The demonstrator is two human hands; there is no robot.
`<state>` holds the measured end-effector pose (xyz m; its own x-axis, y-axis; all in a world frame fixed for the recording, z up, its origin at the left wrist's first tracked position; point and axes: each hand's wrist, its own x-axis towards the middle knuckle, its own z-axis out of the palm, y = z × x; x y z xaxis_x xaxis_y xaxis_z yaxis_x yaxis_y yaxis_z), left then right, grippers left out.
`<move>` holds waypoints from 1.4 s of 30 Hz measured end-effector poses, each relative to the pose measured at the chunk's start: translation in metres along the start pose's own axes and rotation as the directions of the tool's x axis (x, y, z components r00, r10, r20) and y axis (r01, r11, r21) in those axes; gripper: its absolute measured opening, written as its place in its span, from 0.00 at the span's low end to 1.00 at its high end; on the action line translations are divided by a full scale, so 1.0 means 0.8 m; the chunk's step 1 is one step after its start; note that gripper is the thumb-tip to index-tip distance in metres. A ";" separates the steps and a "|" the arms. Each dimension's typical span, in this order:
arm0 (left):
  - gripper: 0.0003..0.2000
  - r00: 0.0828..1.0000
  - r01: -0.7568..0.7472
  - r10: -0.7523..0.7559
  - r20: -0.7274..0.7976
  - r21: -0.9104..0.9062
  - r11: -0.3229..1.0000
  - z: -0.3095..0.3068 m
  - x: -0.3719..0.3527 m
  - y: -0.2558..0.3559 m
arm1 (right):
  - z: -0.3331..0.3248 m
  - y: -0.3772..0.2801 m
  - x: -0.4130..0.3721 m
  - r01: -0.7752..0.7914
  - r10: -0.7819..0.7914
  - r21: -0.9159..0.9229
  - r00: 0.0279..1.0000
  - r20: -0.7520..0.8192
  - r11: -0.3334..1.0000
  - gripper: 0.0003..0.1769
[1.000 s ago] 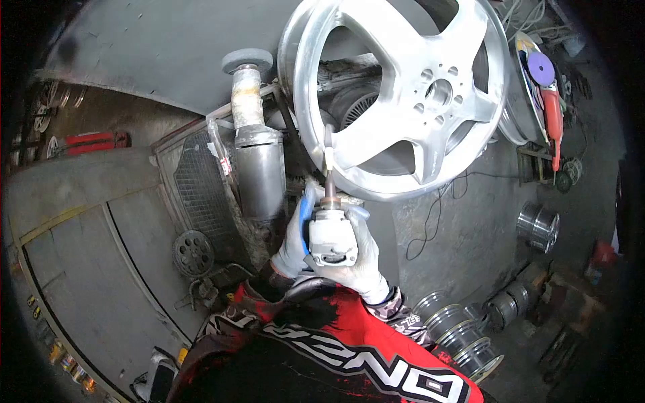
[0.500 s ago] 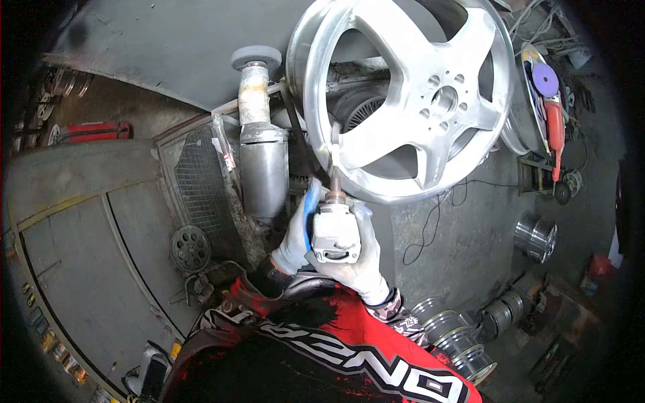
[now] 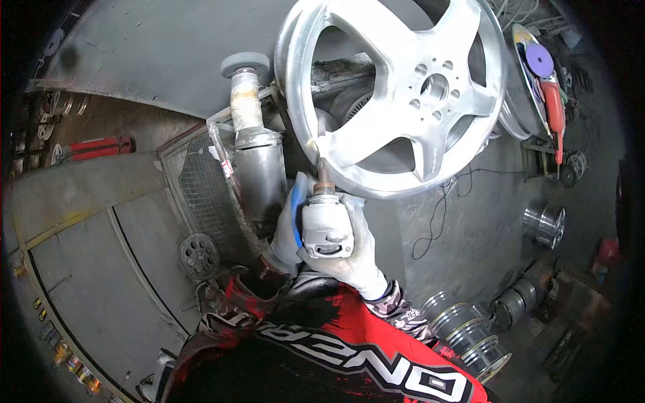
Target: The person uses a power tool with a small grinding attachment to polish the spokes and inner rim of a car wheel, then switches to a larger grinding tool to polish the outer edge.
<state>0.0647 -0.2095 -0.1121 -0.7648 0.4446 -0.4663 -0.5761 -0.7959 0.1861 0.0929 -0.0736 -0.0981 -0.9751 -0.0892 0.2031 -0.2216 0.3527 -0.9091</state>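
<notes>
A silver five-spoke alloy wheel (image 3: 403, 84) stands raised in front of me, its face turned toward me. Both my hands wear pale work gloves and are wrapped around the whitish body of a die grinder (image 3: 327, 221). My left hand (image 3: 289, 225), with a blue patch showing, grips its left side. On the right and underneath, my right hand (image 3: 359, 258) is closed around it. The grinder's spindle points up to the wheel's lower left, where the tip meets the inner rim beside a spoke. The tip itself is blurred.
Left of the wheel stands a motor (image 3: 259, 171) with a grey round disc (image 3: 244, 64) on top. A red polisher (image 3: 555, 114) with a purple pad hangs at right. Several rims (image 3: 463, 329) lie lower right, and a black cable (image 3: 440, 215) crosses the floor.
The view has shifted slightly, so the alloy wheel, the die grinder and my hands sit a little farther left. Both hands keep their hold, and the tip stays by the same spoke.
</notes>
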 end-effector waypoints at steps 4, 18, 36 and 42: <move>0.34 0.995 0.099 -0.093 0.043 -0.166 0.981 -0.008 -0.001 -0.024 | -0.018 0.015 -0.021 -0.084 0.087 -0.025 0.989 0.116 0.996 0.50; 0.37 0.996 0.064 -0.049 0.072 -0.220 0.973 -0.030 -0.002 -0.028 | -0.014 0.028 -0.038 -0.100 0.091 0.029 0.970 0.224 0.995 0.54; 0.34 0.980 0.109 -0.051 0.195 -0.300 0.948 -0.031 -0.005 -0.038 | -0.026 0.030 -0.042 -0.078 0.083 -0.031 0.960 0.268 0.996 0.54; 0.29 0.942 -0.100 0.131 0.308 -0.113 0.989 -0.007 -0.028 -0.048 | -0.035 0.026 -0.056 0.015 -0.002 -0.049 0.968 0.250 0.999 0.55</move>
<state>0.1058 -0.1912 -0.1134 -0.8849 0.4416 -0.1484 -0.4603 -0.8777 0.1329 0.1318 -0.0360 -0.1159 -0.9414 -0.3196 0.1076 -0.2361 0.3966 -0.8871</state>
